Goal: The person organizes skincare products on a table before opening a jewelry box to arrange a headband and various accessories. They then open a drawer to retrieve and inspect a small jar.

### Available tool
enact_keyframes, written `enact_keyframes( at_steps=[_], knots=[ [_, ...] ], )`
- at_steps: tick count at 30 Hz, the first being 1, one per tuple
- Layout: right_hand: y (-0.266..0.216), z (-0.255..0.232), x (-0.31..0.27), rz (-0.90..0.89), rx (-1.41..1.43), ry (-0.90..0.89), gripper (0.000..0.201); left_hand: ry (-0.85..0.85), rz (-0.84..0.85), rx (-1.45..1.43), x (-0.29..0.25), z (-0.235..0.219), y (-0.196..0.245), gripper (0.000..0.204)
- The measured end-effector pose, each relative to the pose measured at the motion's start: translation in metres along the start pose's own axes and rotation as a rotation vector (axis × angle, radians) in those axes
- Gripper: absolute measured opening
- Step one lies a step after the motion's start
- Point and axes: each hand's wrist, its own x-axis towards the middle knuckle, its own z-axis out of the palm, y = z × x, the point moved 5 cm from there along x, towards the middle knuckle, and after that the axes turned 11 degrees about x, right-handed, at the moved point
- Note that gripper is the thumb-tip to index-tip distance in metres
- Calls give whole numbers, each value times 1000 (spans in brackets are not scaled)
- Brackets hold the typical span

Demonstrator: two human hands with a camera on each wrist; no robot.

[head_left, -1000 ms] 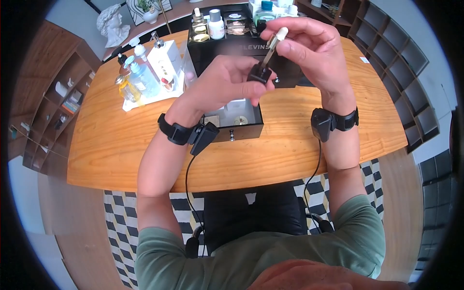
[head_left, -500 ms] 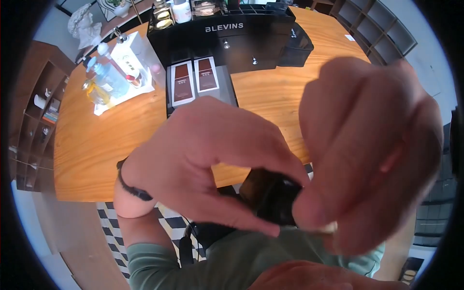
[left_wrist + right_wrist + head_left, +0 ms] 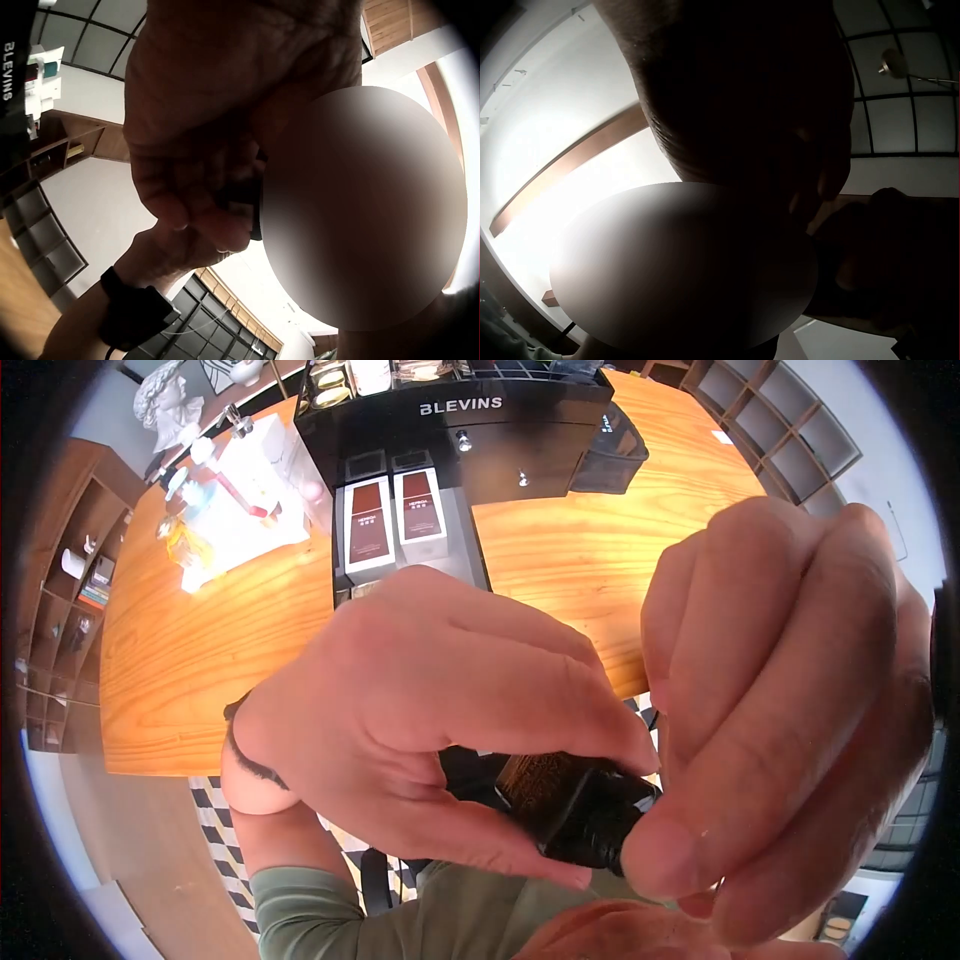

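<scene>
Close in front of the person's head, the left hand (image 3: 430, 670) grips a small dark square bottle (image 3: 590, 825) between thumb and fingers. One side of the bottle is brown with fine print, and its neck end points right. At that neck, the right hand (image 3: 790, 660) has its fingers curled in and pinches the dropper, which its own fingers almost fully hide. The two hands nearly meet around the bottle. In the left wrist view the left palm (image 3: 225, 82) is in shadow, and the right wrist view is very dark.
A black organizer (image 3: 520, 425) marked BLEVINS stands on the wooden table (image 3: 200, 700). Its pulled-out drawer (image 3: 465, 560) holds two brown-and-white boxes (image 3: 422, 515). Toiletry bottles (image 3: 185, 540) stand on a white tray at left. A black bin (image 3: 610, 455) stands right of the organizer.
Both hands have come up and back from over the organizer to close before the head, bringing the bottle and dropper along. Since half a second ago, they have shifted only slightly.
</scene>
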Motion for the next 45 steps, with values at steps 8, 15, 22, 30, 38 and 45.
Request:
enact_keyframes(
  at_steps=[8,15,22,30,38,45],
  knots=[
    [-7,-10,-11,-38,-21,-64,16,-66,223,148,-10,3,-23,39],
    [5,18,12,-74,-42,-111,15,17,-37,-18,-4,3,-4,39],
    [2,-46,-12,-32,-69,-188,13,-155,-133,392,5,-23,-5,63],
    [38,-63,-24,203,-99,260,19,83,-371,86,3,-44,-55,41],
    [55,-68,-29,337,-220,261,14,78,-485,89,3,-50,-67,36],
    [59,-66,-29,350,-361,281,14,82,-459,132,2,-55,-71,32]
  ],
)
